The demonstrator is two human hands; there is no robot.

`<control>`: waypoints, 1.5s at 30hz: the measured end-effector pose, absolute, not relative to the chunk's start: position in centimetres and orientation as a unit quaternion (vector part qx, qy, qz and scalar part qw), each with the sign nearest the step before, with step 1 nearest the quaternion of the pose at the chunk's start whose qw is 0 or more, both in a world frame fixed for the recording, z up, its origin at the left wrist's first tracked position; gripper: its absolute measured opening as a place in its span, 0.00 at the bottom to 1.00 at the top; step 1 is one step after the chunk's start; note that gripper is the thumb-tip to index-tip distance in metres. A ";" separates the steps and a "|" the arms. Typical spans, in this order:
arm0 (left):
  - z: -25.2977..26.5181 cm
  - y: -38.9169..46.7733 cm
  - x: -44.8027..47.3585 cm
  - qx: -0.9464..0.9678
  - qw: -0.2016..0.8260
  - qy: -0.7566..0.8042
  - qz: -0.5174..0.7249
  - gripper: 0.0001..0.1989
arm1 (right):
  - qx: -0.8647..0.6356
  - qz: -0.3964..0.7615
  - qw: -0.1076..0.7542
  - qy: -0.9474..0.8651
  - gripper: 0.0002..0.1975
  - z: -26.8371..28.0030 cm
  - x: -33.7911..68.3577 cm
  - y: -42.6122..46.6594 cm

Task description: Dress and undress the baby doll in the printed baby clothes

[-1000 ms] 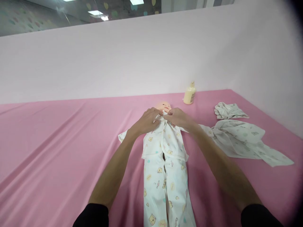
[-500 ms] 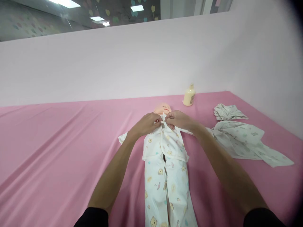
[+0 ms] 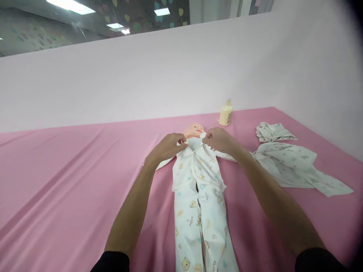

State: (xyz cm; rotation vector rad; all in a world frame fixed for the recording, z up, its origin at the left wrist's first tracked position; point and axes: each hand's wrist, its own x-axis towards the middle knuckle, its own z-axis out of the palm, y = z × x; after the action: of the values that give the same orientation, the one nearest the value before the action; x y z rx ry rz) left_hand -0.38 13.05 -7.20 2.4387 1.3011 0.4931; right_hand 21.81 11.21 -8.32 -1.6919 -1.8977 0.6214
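Observation:
A baby doll lies on its back, its head away from me. It wears a white baby jacket with small bear prints, and matching trousers with a split at the crotch. My left hand pinches the jacket's collar on the left side of the neck. On the other side, my right hand pinches the right collar edge near the doll's chin. Between them the neckline spreads in a V, and the front edges meet below it. Fingertips partly hide the cloth they hold.
A pale yellow pump bottle stands behind the doll, near the white wall. To the right lie a crumpled white cloth and a larger printed white cloth. Wrinkled pink sheeting covers the surface.
My hands have moved apart from the middle of the neckline to its two sides. The collar, pinched together before, now lies spread in a V.

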 end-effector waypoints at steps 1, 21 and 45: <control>-7.2 13.1 -0.7 0.850 0.169 0.467 0.174 0.12 | -0.640 0.203 0.253 -0.696 0.05 -8.1 22.0 11.0; -7.3 11.0 0.0 0.907 0.125 0.398 0.050 0.13 | -0.595 0.084 0.102 -0.793 0.13 -9.4 17.7 7.6; -6.6 10.2 -0.4 0.902 0.158 0.392 0.086 0.15 | -0.537 0.162 0.221 -0.797 0.07 -8.9 19.4 9.4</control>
State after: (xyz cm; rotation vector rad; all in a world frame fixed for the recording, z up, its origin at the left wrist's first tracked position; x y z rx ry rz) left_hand -0.38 10.17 -6.62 2.5809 1.1223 0.2456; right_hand 19.38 9.40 -8.89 -1.4853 -2.2040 0.4470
